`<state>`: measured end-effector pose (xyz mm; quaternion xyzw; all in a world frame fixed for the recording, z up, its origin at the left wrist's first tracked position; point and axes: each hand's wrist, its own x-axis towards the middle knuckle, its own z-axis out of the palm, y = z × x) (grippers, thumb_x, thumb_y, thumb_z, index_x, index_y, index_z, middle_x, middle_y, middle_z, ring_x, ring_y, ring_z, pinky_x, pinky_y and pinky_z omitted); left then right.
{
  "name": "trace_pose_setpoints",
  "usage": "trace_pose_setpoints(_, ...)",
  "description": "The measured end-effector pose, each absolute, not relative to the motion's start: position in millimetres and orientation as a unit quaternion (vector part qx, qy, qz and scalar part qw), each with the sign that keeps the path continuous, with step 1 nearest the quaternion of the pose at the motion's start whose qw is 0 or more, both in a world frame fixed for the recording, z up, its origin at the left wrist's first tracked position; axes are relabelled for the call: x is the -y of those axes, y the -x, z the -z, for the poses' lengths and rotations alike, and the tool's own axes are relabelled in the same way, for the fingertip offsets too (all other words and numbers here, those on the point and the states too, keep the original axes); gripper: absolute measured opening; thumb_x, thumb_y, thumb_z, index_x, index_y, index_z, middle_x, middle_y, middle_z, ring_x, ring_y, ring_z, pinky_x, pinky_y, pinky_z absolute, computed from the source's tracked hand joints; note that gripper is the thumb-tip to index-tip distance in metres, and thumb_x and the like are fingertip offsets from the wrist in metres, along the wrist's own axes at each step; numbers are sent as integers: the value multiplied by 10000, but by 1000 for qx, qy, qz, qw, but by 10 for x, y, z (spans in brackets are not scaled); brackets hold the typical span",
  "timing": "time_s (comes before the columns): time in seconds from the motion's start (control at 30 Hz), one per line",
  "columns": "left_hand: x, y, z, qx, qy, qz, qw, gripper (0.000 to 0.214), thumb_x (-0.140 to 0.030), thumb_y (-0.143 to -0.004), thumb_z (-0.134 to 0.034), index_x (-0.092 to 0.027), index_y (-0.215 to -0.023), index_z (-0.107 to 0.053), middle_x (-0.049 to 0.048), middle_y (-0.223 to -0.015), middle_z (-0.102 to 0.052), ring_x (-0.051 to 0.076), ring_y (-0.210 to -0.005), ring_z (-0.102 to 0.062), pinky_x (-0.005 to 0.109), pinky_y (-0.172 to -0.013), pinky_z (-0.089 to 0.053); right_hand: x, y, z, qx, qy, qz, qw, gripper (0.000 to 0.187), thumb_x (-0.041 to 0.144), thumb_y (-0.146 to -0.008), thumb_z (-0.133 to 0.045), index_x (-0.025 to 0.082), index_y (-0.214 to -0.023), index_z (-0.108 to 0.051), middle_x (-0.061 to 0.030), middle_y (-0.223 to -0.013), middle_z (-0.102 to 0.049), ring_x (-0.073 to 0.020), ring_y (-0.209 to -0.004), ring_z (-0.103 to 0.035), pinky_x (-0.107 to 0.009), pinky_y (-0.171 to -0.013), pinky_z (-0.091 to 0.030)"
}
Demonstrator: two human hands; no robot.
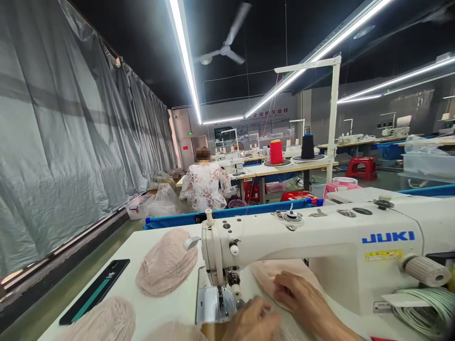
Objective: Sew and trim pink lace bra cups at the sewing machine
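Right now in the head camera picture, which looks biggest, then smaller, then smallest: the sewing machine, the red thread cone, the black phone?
1. Sewing machine, biggest by far.
2. Black phone.
3. Red thread cone, though it stands much farther away, so its real size against the phone is unsure.

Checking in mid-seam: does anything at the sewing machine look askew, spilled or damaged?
Nothing stands out. Both hands, left hand and right hand, rest on the pink fabric beside the needle of the sewing machine. A pink fabric stack lies flat on the table.

Left hand (254,322) partly below frame
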<state>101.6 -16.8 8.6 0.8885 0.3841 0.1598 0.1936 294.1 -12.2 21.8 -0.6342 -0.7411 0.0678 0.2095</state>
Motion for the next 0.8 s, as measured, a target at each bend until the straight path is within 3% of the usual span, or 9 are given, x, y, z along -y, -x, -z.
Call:
trace_pose_setpoints(0.13,8,-1202,-266,-330,-896,-194,226,580,-64,-713,-504,-183,-1278,-551,117,-1322,-523,262,-1184,-530,331,-1012,-427,107,-3014,-223,737,643,-57,201,125,252,-929,-629,167,-837,-632,13,-846,-665,-161,-816,-646,-342,-756,-523)
trace_pose_setpoints(0.27,-63,-1229,-267,-335,-895,-177,236,560,-20,-710,-454,-186,-1236,-553,115,-1269,-524,252,-1151,-529,341,-1001,-423,82,-3096,-213,733,647,-61,199,239,370,-934,-620,171,-802,-627,21,-790,-648,-155,-761,-638,-331,-711,-523)
trace_pose_setpoints(0.4,-64,-1264,-239,-357,-896,-141,221,598,-31,-676,-493,-168,-1255,-556,137,-1290,-508,311,-1158,-492,426,-1009,-389,78,-3205,-186,737,628,-85,234,243,351,-955,-598,166,-801,-636,23,-794,-658,-160,-782,-651,-346,-748,-529)
trace_pose_setpoints(0.5,-16,-1314,-296,-371,-883,-161,238,530,-61,-651,-549,-137,-1171,-616,166,-1269,-533,361,-1164,-457,500,-1030,-325,62,-3291,-147,731,620,-112,262,224,336,-962,-592,164,-830,-647,16,-833,-674,-161,-795,-660,-357,-770,-537)
trace_pose_setpoints(0.6,26,-1385,-352,-387,-855,-208,274,357,-110,-712,-543,-140,-1047,-662,161,-1211,-575,346,-1167,-460,486,-1041,-308,27,-3349,-115,724,615,-153,271,229,356,-960,-596,155,-869,-655,15,-847,-676,-164,-783,-666,-349,-742,-549)
trace_pose_setpoints(0.7,-3,-1492,-337,-417,-805,-254,337,234,-237,-817,-516,-144,-976,-661,139,-1073,-636,308,-1081,-539,441,-978,-384,2,-3349,-111,718,610,-204,265,225,359,-960,-598,147,-907,-653,14,-854,-676,-146,-731,-664,-313,-672,-559)
trace_pose_setpoints(0.8,-92,-1628,-274,-443,-728,-287,437,254,-387,-830,-532,-147,-851,-610,94,-828,-659,255,-826,-630,363,-742,-484,11,-3307,-124,713,604,-246,259,233,364,-965,-592,144,-916,-648,27,-805,-663,-118,-640,-642,-275,-598,-549)
